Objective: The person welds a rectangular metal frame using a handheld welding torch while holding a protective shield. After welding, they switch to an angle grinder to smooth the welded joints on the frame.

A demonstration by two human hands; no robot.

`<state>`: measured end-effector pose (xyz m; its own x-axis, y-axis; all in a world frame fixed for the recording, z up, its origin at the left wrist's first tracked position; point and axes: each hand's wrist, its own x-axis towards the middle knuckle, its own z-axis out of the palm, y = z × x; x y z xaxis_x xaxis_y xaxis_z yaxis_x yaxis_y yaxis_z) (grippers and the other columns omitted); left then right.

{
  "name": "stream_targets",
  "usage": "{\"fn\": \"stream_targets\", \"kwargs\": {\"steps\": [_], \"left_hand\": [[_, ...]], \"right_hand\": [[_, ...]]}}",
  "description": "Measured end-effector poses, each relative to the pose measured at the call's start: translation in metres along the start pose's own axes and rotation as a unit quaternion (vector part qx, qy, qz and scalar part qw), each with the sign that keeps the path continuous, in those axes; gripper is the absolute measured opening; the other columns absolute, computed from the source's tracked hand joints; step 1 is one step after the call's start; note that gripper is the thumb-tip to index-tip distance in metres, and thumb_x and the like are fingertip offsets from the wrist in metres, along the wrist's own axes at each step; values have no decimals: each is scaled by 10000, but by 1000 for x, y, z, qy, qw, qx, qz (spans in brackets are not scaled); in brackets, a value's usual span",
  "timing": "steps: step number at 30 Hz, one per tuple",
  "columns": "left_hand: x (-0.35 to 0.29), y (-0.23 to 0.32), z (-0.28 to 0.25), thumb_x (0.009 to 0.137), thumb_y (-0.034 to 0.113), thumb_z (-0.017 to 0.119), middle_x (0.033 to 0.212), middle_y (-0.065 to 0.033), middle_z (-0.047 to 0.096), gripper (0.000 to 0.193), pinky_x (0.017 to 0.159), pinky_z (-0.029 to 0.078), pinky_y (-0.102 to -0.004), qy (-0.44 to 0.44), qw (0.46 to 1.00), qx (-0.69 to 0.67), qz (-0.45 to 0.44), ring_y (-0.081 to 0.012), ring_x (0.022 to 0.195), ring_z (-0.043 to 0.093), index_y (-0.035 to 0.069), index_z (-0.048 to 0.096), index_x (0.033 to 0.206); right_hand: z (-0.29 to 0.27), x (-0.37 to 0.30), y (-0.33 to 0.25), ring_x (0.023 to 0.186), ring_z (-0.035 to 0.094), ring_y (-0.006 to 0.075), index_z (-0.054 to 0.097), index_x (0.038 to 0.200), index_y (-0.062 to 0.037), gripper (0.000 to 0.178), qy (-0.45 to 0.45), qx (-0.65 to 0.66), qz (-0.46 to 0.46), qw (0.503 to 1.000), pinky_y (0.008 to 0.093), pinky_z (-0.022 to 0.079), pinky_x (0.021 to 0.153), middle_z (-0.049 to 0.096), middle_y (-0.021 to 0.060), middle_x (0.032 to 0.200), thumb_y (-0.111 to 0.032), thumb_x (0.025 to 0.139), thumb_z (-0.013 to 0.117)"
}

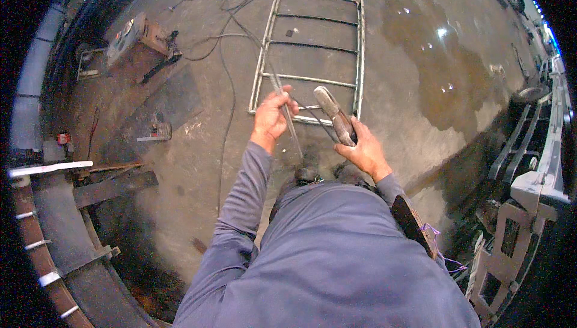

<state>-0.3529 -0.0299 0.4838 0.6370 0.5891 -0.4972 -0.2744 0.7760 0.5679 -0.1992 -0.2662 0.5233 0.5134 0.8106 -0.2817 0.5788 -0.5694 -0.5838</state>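
My left hand (276, 116) is closed, pinching a few thin pale welding rods (294, 135) that stick out above and below its fingers. My right hand (364, 152) wraps round a thick, worn grey-brown tool (334, 113) with a rounded end, which looks like a welding electrode holder. Its lower end is hidden in my palm. The hands are apart, in front of my body. Beyond them a ladder-like metal frame (312, 77) with rounded corners and several crossbars lies on the floor, its near edge partly covered by the hands and tools.
Dark cables (231, 12) coil and trail over the concrete floor left of the frame. A box-shaped machine (137, 39) stands at the far left. Steel beams (60, 220) line the near left. A wet patch (448, 81) and metal framework (511, 238) lie to the right.
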Motion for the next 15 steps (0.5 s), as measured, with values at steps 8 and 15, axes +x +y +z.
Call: {"fn": "stream_targets", "kwargs": {"steps": [8, 15], "left_hand": [[20, 54, -26, 930, 112, 657, 1068, -118, 671, 261, 865, 556, -438, 14, 989, -80, 127, -293, 998, 652, 53, 582, 1173], [15, 58, -31, 953, 83, 607, 1131, -137, 666, 278, 810, 576, -341, 40, 986, -75, 144, -270, 1019, 648, 32, 574, 1225]], "right_hand": [[10, -10, -5, 1239, 507, 381, 360, 1467, 6, 1009, 1, 71, -30, 997, 434, 423, 1042, 519, 224, 1338, -450, 686, 809], [6, -6, -5, 1114, 549, 373, 388, 1451, -4, 986, 27, 32, -86, 995, 444, 458, 969, 559, 199, 1198, -424, 670, 818]]}}
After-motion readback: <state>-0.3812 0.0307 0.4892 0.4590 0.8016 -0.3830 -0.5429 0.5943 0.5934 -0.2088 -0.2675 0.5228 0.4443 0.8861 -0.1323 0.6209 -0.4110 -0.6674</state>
